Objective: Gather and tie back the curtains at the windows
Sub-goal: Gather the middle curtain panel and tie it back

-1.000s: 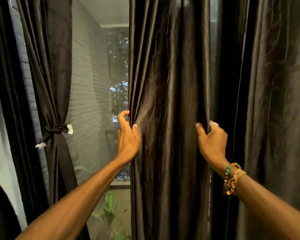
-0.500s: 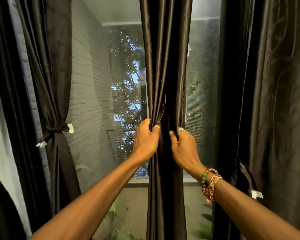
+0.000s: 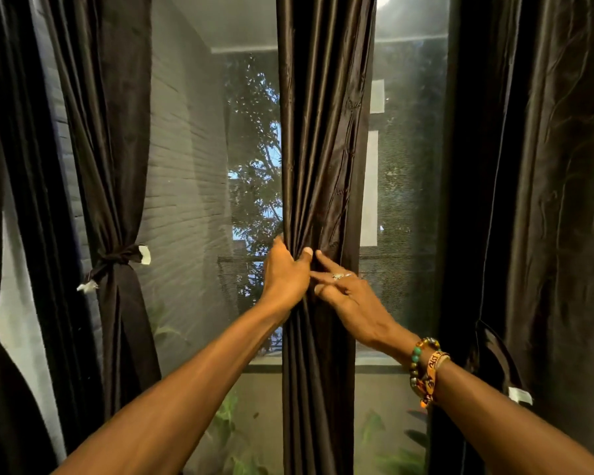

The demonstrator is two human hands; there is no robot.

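A dark satin curtain (image 3: pixel 323 149) hangs in the middle of the window, bunched into a narrow column. My left hand (image 3: pixel 285 275) grips the bunch at waist height, thumb in front and fingers wrapped round the left side. My right hand (image 3: pixel 350 296) lies beside it on the right, its fingers straight and touching the folds and the left thumb. On the left a second curtain (image 3: pixel 110 166) is tied back with a dark knotted band (image 3: pixel 117 258). A loose dark tie-back loop (image 3: pixel 494 354) with a white tag hangs at the right curtain (image 3: pixel 546 200).
The window glass and mesh screen (image 3: pixel 192 200) show on both sides of the middle curtain, with a grey brick wall and trees outside. A sill (image 3: pixel 374 363) runs below. More dark drapery (image 3: pixel 0 166) fills the far left edge.
Both hands pulled the spread middle curtain together into a narrow bunch. The left hand now holds it alone, and the right hand's fingers have straightened and lie against the folds.
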